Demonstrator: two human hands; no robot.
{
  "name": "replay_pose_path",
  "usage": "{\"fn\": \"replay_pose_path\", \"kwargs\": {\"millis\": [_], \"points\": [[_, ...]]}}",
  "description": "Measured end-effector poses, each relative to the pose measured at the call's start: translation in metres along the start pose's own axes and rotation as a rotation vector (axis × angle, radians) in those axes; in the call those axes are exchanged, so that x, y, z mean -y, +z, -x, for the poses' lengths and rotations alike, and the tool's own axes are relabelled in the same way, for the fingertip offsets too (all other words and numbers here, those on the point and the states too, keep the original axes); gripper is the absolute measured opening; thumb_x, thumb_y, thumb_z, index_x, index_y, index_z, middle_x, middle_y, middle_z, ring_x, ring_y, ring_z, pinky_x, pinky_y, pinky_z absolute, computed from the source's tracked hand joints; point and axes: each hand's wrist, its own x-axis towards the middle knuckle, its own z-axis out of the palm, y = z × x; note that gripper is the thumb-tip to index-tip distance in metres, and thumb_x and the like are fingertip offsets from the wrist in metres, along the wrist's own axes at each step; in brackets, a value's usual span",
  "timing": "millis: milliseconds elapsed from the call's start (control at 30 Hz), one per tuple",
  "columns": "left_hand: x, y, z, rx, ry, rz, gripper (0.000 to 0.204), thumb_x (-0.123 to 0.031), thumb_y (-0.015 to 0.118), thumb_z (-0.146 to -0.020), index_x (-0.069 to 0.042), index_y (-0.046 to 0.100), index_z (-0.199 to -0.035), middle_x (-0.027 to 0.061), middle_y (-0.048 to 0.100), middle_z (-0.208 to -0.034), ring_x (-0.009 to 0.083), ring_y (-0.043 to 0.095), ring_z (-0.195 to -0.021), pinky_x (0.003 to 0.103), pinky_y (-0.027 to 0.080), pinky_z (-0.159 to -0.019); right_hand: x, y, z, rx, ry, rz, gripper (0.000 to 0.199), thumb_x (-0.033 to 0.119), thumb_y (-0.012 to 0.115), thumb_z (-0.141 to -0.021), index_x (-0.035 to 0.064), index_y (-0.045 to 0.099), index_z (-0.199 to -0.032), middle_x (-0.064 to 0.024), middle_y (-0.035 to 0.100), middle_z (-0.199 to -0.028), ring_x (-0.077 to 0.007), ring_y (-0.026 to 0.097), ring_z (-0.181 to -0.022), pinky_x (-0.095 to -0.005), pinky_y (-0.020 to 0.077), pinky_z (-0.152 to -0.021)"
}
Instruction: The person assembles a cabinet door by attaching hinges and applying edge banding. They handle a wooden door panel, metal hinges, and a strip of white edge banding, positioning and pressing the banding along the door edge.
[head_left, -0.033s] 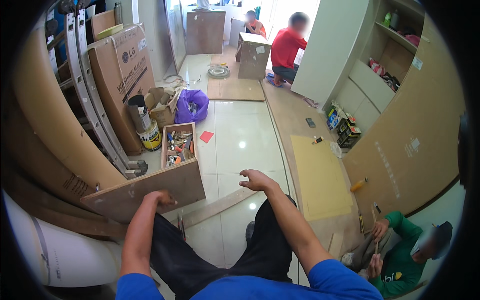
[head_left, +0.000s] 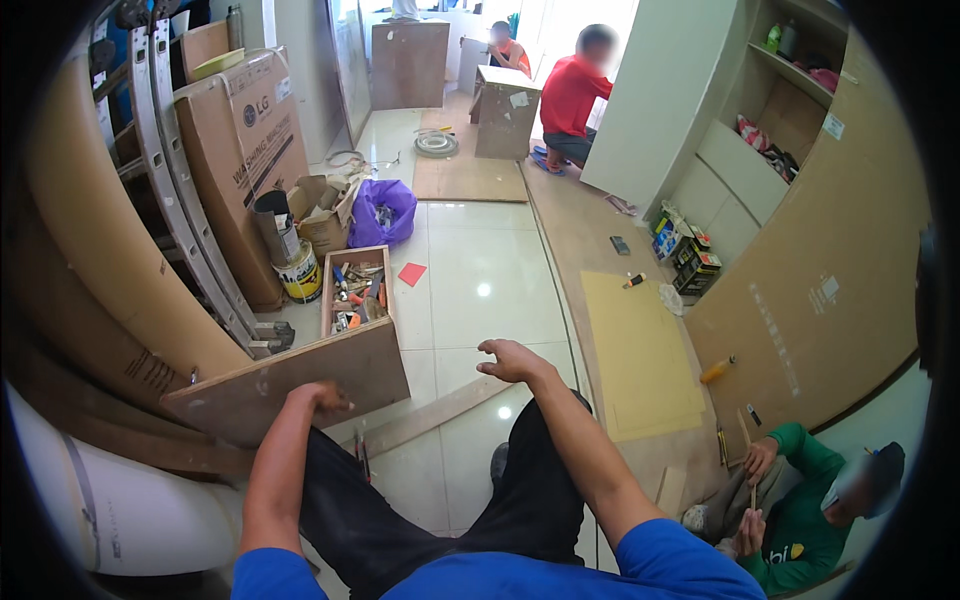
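Note:
My left hand [head_left: 328, 397] hangs over my left knee in front of the brown wooden drawer front [head_left: 290, 385], its fingers loosely bent and nothing visible in them. Over my other knee, my right hand [head_left: 508, 361] points left with fingers apart, also holding nothing, above the tiled floor [head_left: 487, 305]. Behind the drawer front, the open drawer box [head_left: 391, 285] is full of mixed hand tools [head_left: 358, 295]. A long wooden strip [head_left: 425, 412] lies on the floor between my legs, beside a thin red-and-black tool [head_left: 362, 452].
On the left stand an aluminium ladder [head_left: 180, 190], a large carton [head_left: 245, 130], a paint can [head_left: 300, 273] and a purple bag [head_left: 384, 212]. A yellow sheet [head_left: 640, 350] lies to the right. A person in green [head_left: 815, 520] sits close by, holding a thin stick; others work farther back.

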Motion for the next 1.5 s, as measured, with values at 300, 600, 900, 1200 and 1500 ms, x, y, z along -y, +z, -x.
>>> {"fn": "replay_pose_path", "kwargs": {"millis": [300, 600, 900, 1200, 1500], "points": [[-0.013, -0.011, 0.006, -0.003, 0.005, 0.006, 0.071, -0.055, 0.067, -0.096, -0.011, 0.054, -0.150, 0.0146, 0.071, -0.127, 0.0257, 0.073, -0.102, 0.043, 0.059, -0.092, -0.004, -0.010, -0.002, 0.074, 0.054, 0.047, 0.059, 0.039, 0.069, -0.096, 0.0035, 0.057, -0.142, -0.0203, 0.063, -0.140, -0.0364, 0.057, -0.132, -0.0441, 0.0467, -0.110], [-0.011, -0.011, 0.005, 0.008, -0.030, 0.016, 0.067, -0.053, 0.066, -0.097, -0.009, 0.056, -0.147, 0.0140, 0.072, -0.123, 0.0255, 0.073, -0.103, 0.042, 0.059, -0.090, -0.007, -0.006, -0.004, 0.075, 0.023, 0.058, 0.060, 0.040, 0.069, -0.096, 0.0021, 0.058, -0.141, -0.0215, 0.064, -0.138, -0.0377, 0.060, -0.130, -0.0437, 0.0479, -0.109], [-0.013, -0.012, 0.006, 0.008, -0.021, -0.015, 0.067, -0.053, 0.066, -0.097, -0.010, 0.057, -0.147, 0.0123, 0.072, -0.125, 0.0237, 0.073, -0.099, 0.041, 0.059, -0.088, -0.008, -0.006, -0.003, 0.106, 0.041, 0.071, 0.060, 0.040, 0.069, -0.096, 0.0030, 0.058, -0.141, -0.0206, 0.064, -0.139, -0.0365, 0.059, -0.130, -0.0431, 0.0476, -0.110], [-0.007, -0.012, 0.001, -0.018, -0.019, 0.012, 0.069, -0.053, 0.069, -0.095, -0.011, 0.057, -0.148, 0.0130, 0.072, -0.124, 0.0232, 0.073, -0.098, 0.040, 0.058, -0.088, 0.001, -0.012, 0.003, 0.135, 0.070, 0.065, 0.060, 0.041, 0.068, -0.096, 0.0036, 0.057, -0.143, -0.0201, 0.065, -0.138, -0.0362, 0.059, -0.131, -0.0427, 0.0474, -0.110], [-0.005, -0.015, 0.002, -0.016, -0.015, 0.038, 0.072, -0.054, 0.070, -0.095, -0.009, 0.056, -0.149, 0.0138, 0.073, -0.125, 0.0228, 0.074, -0.099, 0.041, 0.057, -0.090, 0.003, -0.015, 0.005, 0.149, 0.080, 0.108, 0.061, 0.047, 0.067, -0.096, 0.0102, 0.057, -0.144, -0.0157, 0.064, -0.140, -0.0347, 0.061, -0.128, -0.0484, 0.0483, -0.106]]}}
